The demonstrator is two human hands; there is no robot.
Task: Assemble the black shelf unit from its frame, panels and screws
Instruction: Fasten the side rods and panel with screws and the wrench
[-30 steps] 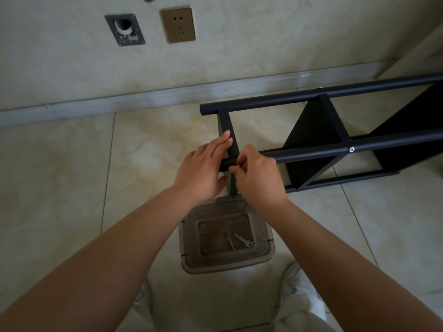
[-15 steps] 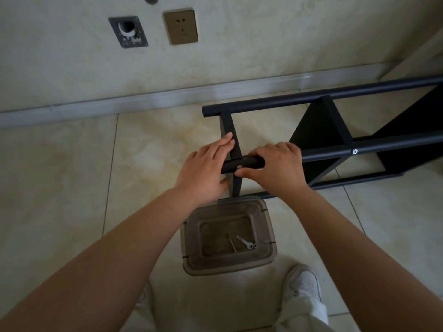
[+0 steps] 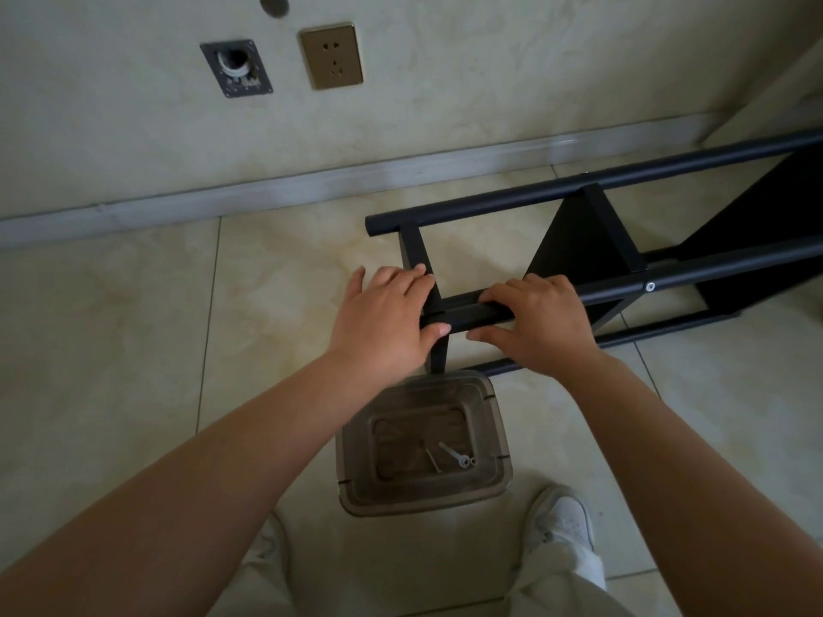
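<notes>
Black shelf frame lies on its side on the tiled floor, long tubes running from the centre of the view off toward the right edge, parallel to the wall. Near upper tube ends at a short cross bar that links it to the far tube. Left hand rests over the joint of cross bar and near tube, fingers fairly straight and laid flat on the bar, thumb tip under the tube end; a firm clasp is not evident. Right hand sits on the same tube just to the right, fingers curled over its top and thumb reaching below, grasping it. One silver screw head shows in the tube further right, beside a black panel set upright between the tubes; a second dark panel stands beyond it at the right edge. Directly below the hands, touching or just under the frame's lower bar, stands a translucent brown plastic tub holding a small wrench and a loose screw. The tub sits between the person's feet; a white shoe shows to its right. On the wall behind: a brass-coloured socket plate and a grey bracket with an open hole, above a pale skirting board.
</notes>
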